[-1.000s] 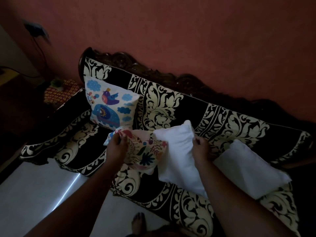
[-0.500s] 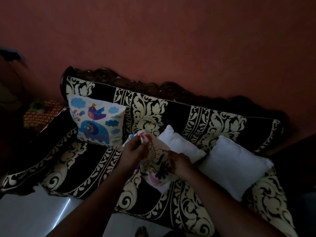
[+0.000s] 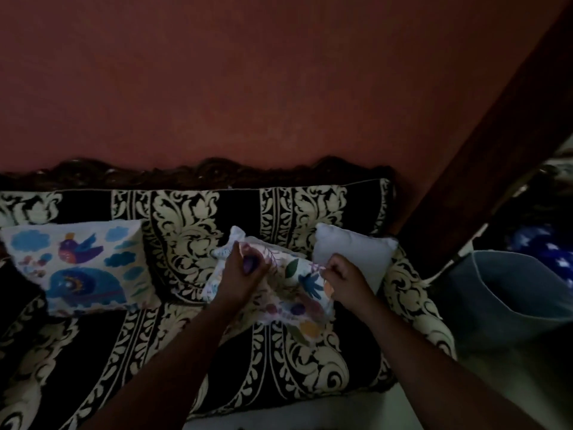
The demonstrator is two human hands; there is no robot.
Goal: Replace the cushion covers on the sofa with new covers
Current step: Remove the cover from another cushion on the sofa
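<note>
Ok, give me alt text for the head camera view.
Both hands, left hand and right hand, grip a floral cover over a cushion on a black-and-cream sofa. An elephant cushion sits left, a bare white cushion right.

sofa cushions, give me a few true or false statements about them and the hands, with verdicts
1. Both hands grip the floral cover. True: the left hand and the right hand each hold it.
2. The elephant and bird cushion lies to the right of the hands. False: it leans on the sofa backrest to their left.
3. A plain white cushion sits behind the right hand. True.
4. The plain white cushion already wears a printed cover. False: it shows no print.
5. The floral cover lies spread on the floor. False: it is held over the sofa seat, around a white cushion whose corner shows at its top.
</note>
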